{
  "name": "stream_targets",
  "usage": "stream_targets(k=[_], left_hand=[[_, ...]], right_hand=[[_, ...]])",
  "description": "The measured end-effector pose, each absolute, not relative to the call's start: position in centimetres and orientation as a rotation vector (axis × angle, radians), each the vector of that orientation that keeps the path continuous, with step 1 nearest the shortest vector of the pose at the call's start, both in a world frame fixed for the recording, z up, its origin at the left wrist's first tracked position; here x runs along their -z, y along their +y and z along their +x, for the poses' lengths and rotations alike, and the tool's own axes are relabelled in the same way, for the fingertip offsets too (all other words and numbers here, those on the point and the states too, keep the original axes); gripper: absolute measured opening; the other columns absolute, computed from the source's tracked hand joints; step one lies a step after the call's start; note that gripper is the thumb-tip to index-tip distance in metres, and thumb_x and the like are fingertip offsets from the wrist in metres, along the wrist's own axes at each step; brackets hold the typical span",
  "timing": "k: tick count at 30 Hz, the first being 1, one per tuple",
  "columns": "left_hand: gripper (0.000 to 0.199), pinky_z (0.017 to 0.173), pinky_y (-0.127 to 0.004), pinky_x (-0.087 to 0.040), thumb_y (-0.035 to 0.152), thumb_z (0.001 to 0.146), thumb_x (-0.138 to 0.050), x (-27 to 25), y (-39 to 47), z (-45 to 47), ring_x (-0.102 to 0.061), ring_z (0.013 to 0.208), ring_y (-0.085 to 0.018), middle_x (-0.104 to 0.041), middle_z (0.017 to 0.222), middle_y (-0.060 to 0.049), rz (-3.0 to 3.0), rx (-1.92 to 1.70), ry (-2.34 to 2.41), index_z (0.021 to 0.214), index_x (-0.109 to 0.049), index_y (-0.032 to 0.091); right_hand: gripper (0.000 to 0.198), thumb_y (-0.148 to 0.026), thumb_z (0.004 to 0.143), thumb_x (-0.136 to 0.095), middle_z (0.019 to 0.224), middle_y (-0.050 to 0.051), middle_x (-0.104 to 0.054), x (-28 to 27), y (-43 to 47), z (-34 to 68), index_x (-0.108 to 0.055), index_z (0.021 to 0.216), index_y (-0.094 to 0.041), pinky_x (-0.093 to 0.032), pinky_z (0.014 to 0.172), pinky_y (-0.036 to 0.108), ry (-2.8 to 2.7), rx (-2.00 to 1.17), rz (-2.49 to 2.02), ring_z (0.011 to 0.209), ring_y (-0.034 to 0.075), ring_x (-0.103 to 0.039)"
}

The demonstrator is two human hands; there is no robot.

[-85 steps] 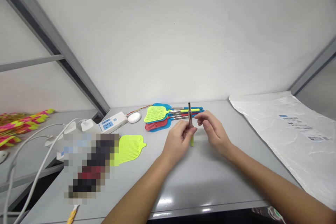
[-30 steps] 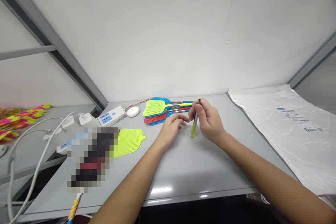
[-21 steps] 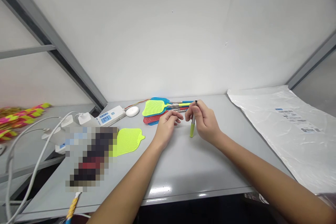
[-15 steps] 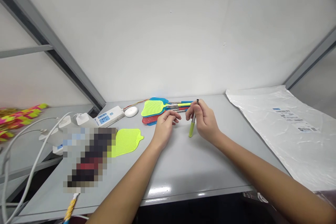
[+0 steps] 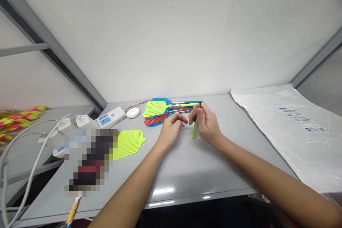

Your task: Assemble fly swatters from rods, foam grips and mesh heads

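My right hand (image 5: 207,123) is closed around the metal rod of a fly swatter handle (image 5: 195,131). Its yellow-green grip points down, and a dark tip shows above my thumb. Just left of it, my left hand (image 5: 171,130) hovers with loosely bent fingers and nothing visible in them. A loose yellow-green swatter head (image 5: 130,143), perforated and with a short neck, lies flat on the table to the left. Behind my hands is a pile of fly swatters (image 5: 157,109) in yellow-green, blue and red, with metal rods pointing right.
A large white plastic package (image 5: 296,139) with a label covers the right side of the grey table (image 5: 213,171). On the left are a power strip (image 5: 110,117) with plugs and cables, a round white device (image 5: 133,113) and a pixelated object (image 5: 93,160).
My left hand has moved slightly right, closer to the right hand, and its fingers have curled a little more. The right hand still grips the handle in nearly the same place.
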State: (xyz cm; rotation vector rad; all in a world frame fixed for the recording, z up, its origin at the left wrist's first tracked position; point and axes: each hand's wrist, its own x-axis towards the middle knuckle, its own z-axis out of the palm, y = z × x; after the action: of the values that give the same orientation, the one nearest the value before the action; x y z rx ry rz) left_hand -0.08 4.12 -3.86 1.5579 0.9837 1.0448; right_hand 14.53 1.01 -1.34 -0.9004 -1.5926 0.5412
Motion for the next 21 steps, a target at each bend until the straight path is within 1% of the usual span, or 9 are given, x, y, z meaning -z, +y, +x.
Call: stream_targets(k=[6,11,14,17,19,21], left_hand=[[0.021,0.077,-0.028,-0.045,0.013,0.073,-0.042,3.8,3.8,0.2,-0.057,0.080,-0.016,-0.065,0.086,-0.001,1.650,-0.946,0.979,0.079,-0.061,0.019],[0.027,0.077,-0.029,-0.044,0.010,0.071,-0.039,4.1,3.7,0.2,-0.058,0.083,-0.017,-0.065,0.087,-0.001,1.715,-0.855,0.983,0.081,-0.061,0.020],[0.026,0.077,-0.029,-0.043,0.010,0.072,-0.039,4.1,3.6,0.1,-0.058,0.084,-0.018,-0.066,0.088,-0.001,1.786,-0.785,0.941,0.082,-0.061,0.020],[0.024,0.071,-0.029,-0.042,0.011,0.074,-0.040,4.0,3.2,-0.1,-0.057,0.078,-0.018,-0.065,0.084,-0.001,1.885,-0.702,0.911,0.082,-0.060,0.020],[0.023,0.065,-0.028,-0.041,0.010,0.073,-0.040,4.0,3.0,-0.1,-0.055,0.073,-0.018,-0.062,0.079,0.000,1.967,-0.646,0.904,0.082,-0.059,0.020],[0.022,0.063,-0.028,-0.040,0.009,0.071,-0.043,4.0,2.8,-0.1,-0.054,0.071,-0.018,-0.061,0.077,-0.001,2.053,-0.612,0.905,0.082,-0.059,0.020]], right_hand=[[0.026,-0.040,0.101,-0.027,0.059,-0.004,-0.053,1.7,1.1,14.6,-0.040,0.084,-0.024,-0.040,0.058,0.028,-1.574,-0.540,-0.902,0.056,0.013,-0.051],[0.027,-0.043,0.100,-0.027,0.060,-0.004,-0.051,2.1,1.0,14.7,-0.038,0.082,-0.024,-0.041,0.056,0.027,-1.539,-0.565,-0.899,0.055,0.012,-0.051],[0.028,-0.045,0.100,-0.028,0.060,-0.005,-0.051,2.4,0.9,14.6,-0.038,0.083,-0.024,-0.041,0.053,0.026,-1.531,-0.579,-0.903,0.053,0.012,-0.051],[0.029,-0.047,0.099,-0.029,0.059,-0.005,-0.049,2.5,0.9,14.4,-0.038,0.083,-0.025,-0.040,0.050,0.025,-1.515,-0.625,-0.903,0.050,0.011,-0.050],[0.029,-0.048,0.098,-0.030,0.060,-0.006,-0.048,2.6,1.0,14.4,-0.038,0.083,-0.025,-0.041,0.048,0.025,-1.491,-0.664,-0.886,0.049,0.011,-0.050],[0.028,-0.048,0.098,-0.031,0.060,-0.006,-0.047,2.7,1.0,14.3,-0.038,0.083,-0.025,-0.041,0.048,0.025,-1.465,-0.691,-0.885,0.049,0.011,-0.050]])
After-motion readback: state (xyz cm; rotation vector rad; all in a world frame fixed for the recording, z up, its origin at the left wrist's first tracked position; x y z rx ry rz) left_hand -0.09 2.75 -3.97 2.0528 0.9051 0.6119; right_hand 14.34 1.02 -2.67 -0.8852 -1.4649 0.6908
